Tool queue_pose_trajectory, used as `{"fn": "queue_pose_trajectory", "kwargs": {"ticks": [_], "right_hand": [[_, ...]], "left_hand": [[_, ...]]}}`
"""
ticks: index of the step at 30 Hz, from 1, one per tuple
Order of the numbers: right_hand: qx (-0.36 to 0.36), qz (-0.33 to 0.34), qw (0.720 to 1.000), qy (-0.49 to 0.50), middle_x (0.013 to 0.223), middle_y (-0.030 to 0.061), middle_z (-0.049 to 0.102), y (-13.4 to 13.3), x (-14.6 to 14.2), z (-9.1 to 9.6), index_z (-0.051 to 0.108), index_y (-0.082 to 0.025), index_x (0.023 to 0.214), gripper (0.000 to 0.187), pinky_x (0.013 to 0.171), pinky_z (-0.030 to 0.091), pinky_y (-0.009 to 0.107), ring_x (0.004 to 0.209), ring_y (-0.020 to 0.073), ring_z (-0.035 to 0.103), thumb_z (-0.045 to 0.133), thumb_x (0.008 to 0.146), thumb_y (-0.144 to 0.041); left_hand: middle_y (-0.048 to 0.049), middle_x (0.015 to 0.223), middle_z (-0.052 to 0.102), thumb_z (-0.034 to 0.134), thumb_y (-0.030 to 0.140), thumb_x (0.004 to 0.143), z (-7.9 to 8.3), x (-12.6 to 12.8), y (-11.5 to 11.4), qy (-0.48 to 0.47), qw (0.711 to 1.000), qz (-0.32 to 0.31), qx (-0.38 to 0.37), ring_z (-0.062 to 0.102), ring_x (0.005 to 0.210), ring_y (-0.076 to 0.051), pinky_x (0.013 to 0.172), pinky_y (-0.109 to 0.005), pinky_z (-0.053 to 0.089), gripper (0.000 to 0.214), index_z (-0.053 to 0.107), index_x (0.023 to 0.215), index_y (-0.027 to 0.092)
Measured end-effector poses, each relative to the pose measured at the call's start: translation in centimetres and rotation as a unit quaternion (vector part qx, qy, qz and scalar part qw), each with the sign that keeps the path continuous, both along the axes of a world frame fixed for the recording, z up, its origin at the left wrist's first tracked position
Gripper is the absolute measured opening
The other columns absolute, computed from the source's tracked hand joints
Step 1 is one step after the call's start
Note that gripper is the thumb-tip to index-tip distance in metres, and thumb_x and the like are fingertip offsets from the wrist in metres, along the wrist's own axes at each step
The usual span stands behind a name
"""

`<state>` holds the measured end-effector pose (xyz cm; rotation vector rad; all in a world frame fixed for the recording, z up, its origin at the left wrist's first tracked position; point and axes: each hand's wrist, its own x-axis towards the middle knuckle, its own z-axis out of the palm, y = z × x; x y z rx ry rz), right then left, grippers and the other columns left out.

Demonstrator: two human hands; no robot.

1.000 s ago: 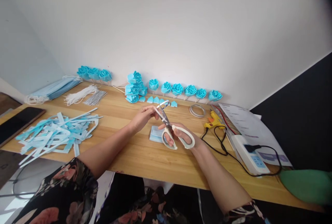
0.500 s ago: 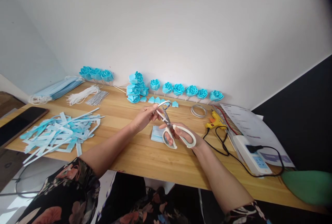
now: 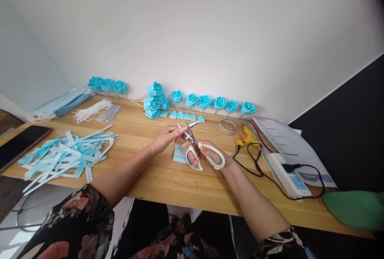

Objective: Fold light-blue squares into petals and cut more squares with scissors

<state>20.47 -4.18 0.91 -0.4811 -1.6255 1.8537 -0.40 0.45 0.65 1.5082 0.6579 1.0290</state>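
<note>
My left hand (image 3: 167, 137) is closed, with thumb and fingers pinching a thin white strip (image 3: 193, 124). Through the white-handled scissors (image 3: 194, 143) run the thumb and fingers of my right hand (image 3: 216, 154), which grips the handles. The scissor blades stand apart and cross the strip right beside my left fingertips. Below both hands a folded pale blue piece of material (image 3: 179, 154) lies on the table, partly covered by the hand and scissors. Just beyond the blades is a row of small blue cut pieces (image 3: 186, 116).
Blue flowers (image 3: 204, 101) lean along the wall. Blue strips (image 3: 69, 153), white cords (image 3: 91, 109), face masks (image 3: 63, 105) and a phone (image 3: 24, 145) occupy the left side. To the right are a wire coil (image 3: 227, 126), a yellow glue gun (image 3: 246, 137) and a power strip (image 3: 289, 177) with its cable.
The white strip formed a loop above the scissors before; now the loop is gone and its ends stick out near the blades. My hands have stayed almost in place.
</note>
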Motion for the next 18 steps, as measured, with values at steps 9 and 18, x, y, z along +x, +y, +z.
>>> {"fn": "queue_pose_trajectory", "kwargs": {"ticks": [9, 18], "right_hand": [[-0.005, 0.001, 1.0, 0.021, 0.083, 0.0066, 0.059, -0.1, -0.2, -0.2, 0.06, -0.012, 0.114, 0.053, 0.056, 0.048, 0.028, 0.064, 0.0147, 0.059, 0.051, 0.09, -0.058], [-0.039, 0.015, 0.998, 0.05, 0.072, 0.0032, 0.059, -0.2, -0.5, -0.3, 0.06, -0.009, 0.115, 0.057, 0.052, 0.049, 0.025, 0.057, 0.0124, 0.056, 0.053, 0.089, -0.059]], "left_hand": [[0.0004, 0.055, 0.043, 0.056, 0.059, 0.082, 0.3, 0.1, -0.5, 0.045, 0.997, -0.011, 0.064, 0.042, 0.058, -0.011, 0.058, -0.026, 0.032, 0.056, 0.043, 0.049, 0.015], [-0.0017, 0.057, 0.046, 0.055, 0.058, 0.083, 1.2, 0.2, -0.8, 0.039, 0.992, -0.032, 0.112, 0.044, 0.06, -0.013, 0.06, -0.027, 0.035, 0.055, 0.047, 0.05, 0.015]]}}
